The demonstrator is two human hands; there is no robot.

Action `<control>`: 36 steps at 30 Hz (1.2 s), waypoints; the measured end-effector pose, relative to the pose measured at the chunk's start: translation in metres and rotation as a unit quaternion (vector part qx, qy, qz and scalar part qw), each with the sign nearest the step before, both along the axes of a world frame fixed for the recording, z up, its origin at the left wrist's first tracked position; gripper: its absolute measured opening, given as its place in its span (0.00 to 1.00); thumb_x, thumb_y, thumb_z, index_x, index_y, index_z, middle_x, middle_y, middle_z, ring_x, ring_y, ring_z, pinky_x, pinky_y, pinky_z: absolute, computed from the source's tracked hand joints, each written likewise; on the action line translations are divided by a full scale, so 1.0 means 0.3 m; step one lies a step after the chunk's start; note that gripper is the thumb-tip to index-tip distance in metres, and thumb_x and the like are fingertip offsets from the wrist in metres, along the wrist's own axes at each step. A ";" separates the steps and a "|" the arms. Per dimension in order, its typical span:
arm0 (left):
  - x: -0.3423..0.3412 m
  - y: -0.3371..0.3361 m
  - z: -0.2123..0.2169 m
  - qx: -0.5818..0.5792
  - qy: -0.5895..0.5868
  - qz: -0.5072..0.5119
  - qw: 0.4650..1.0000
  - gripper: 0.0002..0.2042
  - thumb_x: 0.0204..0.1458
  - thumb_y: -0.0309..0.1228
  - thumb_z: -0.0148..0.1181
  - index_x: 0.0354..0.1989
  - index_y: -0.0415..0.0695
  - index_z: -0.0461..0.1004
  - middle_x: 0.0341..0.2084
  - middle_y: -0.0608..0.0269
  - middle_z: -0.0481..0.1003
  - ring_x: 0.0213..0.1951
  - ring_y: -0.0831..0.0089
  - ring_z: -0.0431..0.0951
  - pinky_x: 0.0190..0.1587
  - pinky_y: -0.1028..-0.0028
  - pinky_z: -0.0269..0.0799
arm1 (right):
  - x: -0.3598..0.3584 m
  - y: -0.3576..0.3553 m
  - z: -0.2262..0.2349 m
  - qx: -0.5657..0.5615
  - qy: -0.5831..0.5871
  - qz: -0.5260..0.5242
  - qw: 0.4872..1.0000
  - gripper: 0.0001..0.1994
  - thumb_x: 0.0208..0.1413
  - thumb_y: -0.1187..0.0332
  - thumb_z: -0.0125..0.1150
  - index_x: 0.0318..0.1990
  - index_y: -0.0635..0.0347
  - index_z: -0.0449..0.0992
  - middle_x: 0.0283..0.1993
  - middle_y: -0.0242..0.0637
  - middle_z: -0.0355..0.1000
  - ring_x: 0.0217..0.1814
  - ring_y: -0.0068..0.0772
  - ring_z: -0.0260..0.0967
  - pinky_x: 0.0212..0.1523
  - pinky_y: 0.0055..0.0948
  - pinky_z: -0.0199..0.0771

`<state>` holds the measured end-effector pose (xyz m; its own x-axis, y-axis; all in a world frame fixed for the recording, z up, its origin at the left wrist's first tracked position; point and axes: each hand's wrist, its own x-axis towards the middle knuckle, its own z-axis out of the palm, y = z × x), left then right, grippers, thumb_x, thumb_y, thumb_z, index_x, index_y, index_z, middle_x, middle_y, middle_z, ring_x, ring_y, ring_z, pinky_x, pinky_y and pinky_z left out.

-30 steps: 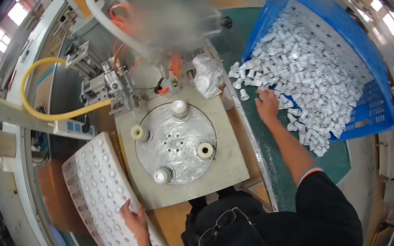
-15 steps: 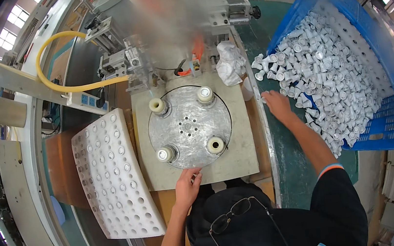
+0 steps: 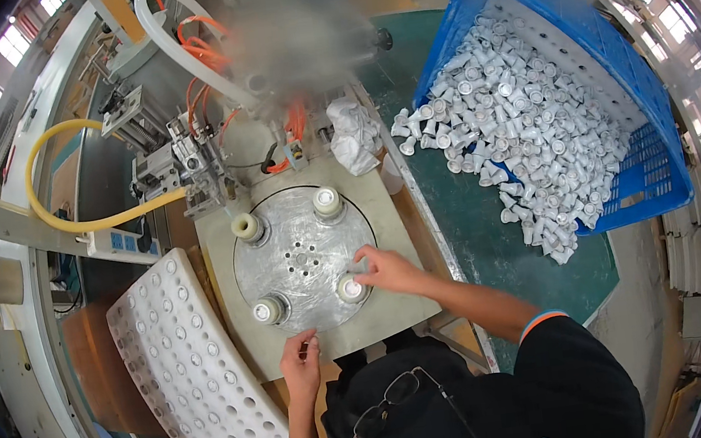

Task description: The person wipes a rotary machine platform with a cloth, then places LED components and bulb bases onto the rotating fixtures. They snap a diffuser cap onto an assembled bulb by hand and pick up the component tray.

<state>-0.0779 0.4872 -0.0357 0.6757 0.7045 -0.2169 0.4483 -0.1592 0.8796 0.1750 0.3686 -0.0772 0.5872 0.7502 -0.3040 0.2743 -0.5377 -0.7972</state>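
Observation:
A round metal turntable (image 3: 304,264) carries several cream cup-shaped holders. My right hand (image 3: 387,269) is at the near right holder (image 3: 352,289), its thumb and index finger apart beside the rim. A small white cap-like part sits inside that holder. White parts also show in the near left holder (image 3: 269,309) and the far right holder (image 3: 327,202), while the far left holder (image 3: 247,228) shows an open hole. Just in front of the base plate (image 3: 331,344), my left hand (image 3: 301,365) is closed with curled fingers; whatever it holds is hidden.
A blue crate (image 3: 669,180) lies tipped at the right, white funnel-shaped parts (image 3: 532,127) spilling onto the green tabletop (image 3: 542,279). At left stands a white foam tray (image 3: 244,425) with rows of holes, many filled. Behind the turntable are a machine head (image 3: 199,163), a yellow hose (image 3: 62,221) and a crumpled white cloth (image 3: 353,135).
My right hand has moved left from the pile to the near right holder, which now has a white part in its formerly dark hole. The whole view has shifted; my left hand stays near the plate's front edge.

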 end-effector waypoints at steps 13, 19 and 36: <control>0.396 -0.071 -0.071 0.154 0.068 -0.083 0.982 0.20 0.42 0.31 0.65 0.45 0.45 0.70 0.42 0.57 0.68 0.36 0.60 0.75 0.37 0.66 0.71 | 0.673 -0.366 -0.017 -0.175 -0.420 -0.008 0.890 0.09 0.49 0.71 0.56 0.40 0.53 0.72 0.37 0.39 0.68 0.39 0.47 0.69 0.38 0.42 0.69; 0.350 0.007 -0.134 0.209 0.013 -0.201 0.957 0.23 0.40 0.35 0.68 0.47 0.47 0.71 0.40 0.60 0.70 0.30 0.64 0.75 0.34 0.67 0.72 | 0.408 -0.278 0.071 0.021 -0.157 -0.054 0.986 0.07 0.48 0.71 0.57 0.36 0.59 0.76 0.26 0.38 0.72 0.26 0.33 0.69 0.29 0.29 0.69; -0.583 0.119 -0.010 0.267 0.074 0.333 0.901 0.19 0.39 0.23 0.66 0.43 0.40 0.72 0.36 0.57 0.71 0.35 0.65 0.71 0.38 0.71 0.69 | 0.030 0.006 -0.083 0.000 0.084 0.053 0.995 0.13 0.47 0.73 0.61 0.43 0.57 0.74 0.24 0.27 0.62 0.24 0.18 0.57 0.26 0.21 0.61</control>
